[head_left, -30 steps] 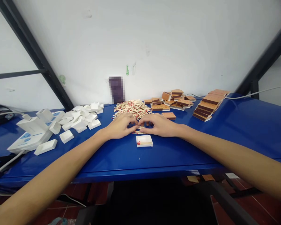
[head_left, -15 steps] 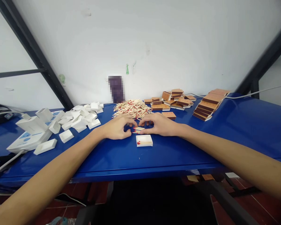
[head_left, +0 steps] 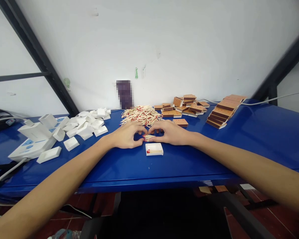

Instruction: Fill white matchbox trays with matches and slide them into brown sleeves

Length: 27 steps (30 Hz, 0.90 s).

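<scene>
Both hands rest on the blue table near its middle. My left hand and my right hand have curled fingers closed around a small bunch of red-tipped matches lying between them. Just in front of the bunch sits a white inner matchbox tray with a few matches in it. Behind the hands lies a loose pile of matches.
A heap of empty white trays lies at the left, with white and blue cartons and a cable beyond. Brown matchbox sleeves are piled at the back right, and a slanted stack of sleeves stands further right.
The hands have drawn the bunch of matches slightly closer together; the fingers shifted a little. The tray and piles have not moved.
</scene>
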### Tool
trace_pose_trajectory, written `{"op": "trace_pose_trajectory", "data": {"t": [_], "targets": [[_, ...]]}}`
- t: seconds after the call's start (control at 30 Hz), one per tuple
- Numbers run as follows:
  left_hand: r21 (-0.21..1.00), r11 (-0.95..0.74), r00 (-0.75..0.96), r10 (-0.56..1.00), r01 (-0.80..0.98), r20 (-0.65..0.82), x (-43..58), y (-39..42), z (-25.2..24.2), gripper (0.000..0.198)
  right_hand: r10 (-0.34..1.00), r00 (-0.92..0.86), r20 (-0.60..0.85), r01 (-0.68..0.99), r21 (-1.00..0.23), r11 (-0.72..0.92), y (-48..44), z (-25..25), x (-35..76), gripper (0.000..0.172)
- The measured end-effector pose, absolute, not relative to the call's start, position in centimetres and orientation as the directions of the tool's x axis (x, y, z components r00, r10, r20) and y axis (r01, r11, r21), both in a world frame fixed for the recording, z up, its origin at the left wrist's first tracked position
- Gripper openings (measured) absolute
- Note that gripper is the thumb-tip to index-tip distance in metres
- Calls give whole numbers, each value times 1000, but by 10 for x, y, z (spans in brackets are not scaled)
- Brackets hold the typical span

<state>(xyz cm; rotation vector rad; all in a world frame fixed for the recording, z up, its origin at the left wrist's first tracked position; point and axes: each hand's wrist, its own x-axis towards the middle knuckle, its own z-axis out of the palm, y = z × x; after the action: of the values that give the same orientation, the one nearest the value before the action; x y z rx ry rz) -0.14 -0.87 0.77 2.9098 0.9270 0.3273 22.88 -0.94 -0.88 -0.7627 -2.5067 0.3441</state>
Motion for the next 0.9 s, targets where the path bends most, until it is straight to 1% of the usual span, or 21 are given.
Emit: {"op": "trace_pose_trajectory", "data": {"t": [0.23,0.4,0.63,0.73,0.9], "targets": [[90,-810,790,585,579,184,-1,-10,10,28,575,-731,367,445,-383,810,-11,-7,232,29],[81,-814,792,580,576,193,-2,-9,10,27,596,-719,359,460,-397,794,-10,-7,231,21],[53,-826,798,557,561,230,5,-7,6,31,594,-693,408,464,-378,801,-5,-14,228,12],[63,-819,790,568,570,231,7,-6,4,30,594,-684,425,467,-371,803,-5,-15,226,11],[124,-802,767,596,585,237,8,-5,2,25,601,-679,422,500,-333,799,-6,-14,227,13]]}}
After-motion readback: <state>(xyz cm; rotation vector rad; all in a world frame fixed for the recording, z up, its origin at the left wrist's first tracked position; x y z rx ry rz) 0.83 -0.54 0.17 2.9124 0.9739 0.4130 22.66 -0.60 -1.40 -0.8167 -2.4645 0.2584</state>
